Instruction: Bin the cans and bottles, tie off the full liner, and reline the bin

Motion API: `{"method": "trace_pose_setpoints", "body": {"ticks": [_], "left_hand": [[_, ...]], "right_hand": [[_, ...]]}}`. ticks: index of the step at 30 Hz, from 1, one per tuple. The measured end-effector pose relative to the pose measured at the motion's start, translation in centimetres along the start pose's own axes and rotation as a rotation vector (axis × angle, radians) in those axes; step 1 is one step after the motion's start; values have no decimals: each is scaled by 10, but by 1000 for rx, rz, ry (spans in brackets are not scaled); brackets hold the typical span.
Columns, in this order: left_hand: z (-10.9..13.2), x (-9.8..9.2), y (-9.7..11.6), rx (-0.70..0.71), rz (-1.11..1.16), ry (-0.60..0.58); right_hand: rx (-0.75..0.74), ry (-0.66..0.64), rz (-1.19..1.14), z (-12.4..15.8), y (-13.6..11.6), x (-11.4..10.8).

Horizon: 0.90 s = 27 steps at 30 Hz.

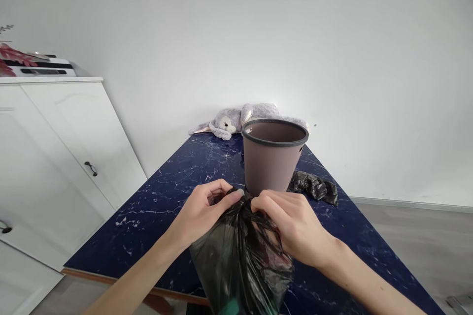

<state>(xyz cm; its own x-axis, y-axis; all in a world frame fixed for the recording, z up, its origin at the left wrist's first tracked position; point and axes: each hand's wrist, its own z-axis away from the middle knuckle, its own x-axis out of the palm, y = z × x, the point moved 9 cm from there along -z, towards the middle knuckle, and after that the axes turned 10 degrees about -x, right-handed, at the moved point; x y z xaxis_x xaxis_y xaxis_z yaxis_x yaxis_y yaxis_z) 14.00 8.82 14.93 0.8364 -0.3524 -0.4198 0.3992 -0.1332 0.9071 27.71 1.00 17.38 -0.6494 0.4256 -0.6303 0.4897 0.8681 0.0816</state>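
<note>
A filled black plastic garbage bag point(236, 261) hangs at the near edge of the table, its gathered neck pinched from both sides. My left hand point(209, 209) grips the neck from the left, thumb pressed over the plastic. From the right, my right hand point(290, 219) is closed on the same twisted top. Through the thin film, green and reddish contents show faintly. Just beyond my hands stands an upright brownish-pink trash can point(271, 167) with a dark grey rim; no liner shows over its rim.
Another crumpled black plastic bag point(314, 188) lies right of the can. A grey plush toy point(236, 120) rests at the far end of the blue marbled table point(158, 202). White cabinets point(66, 147) stand on the left, with a white wall behind.
</note>
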Motion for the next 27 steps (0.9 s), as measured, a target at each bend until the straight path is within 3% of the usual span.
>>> {"method": "trace_pose_setpoints", "body": {"ticks": [6, 11, 16, 18, 23, 27], "left_hand": [[-1, -7, -3, 24, -100, -9], [3, -31, -4, 101, -289, 145], [15, -56, -35, 64, -372, 262], [20, -62, -46, 46, -370, 297], [26, -64, -55, 57, -320, 379], [23, -59, -60, 42, -202, 350]], "right_hand": [[-66, -46, -130, -2, -21, 8], [22, -77, -230, 14, -27, 13], [175, -182, -313, 50, -36, 19], [239, -161, -324, 65, -39, 20], [417, -189, -349, 97, -38, 30], [591, -173, -471, 102, -19, 31]]}}
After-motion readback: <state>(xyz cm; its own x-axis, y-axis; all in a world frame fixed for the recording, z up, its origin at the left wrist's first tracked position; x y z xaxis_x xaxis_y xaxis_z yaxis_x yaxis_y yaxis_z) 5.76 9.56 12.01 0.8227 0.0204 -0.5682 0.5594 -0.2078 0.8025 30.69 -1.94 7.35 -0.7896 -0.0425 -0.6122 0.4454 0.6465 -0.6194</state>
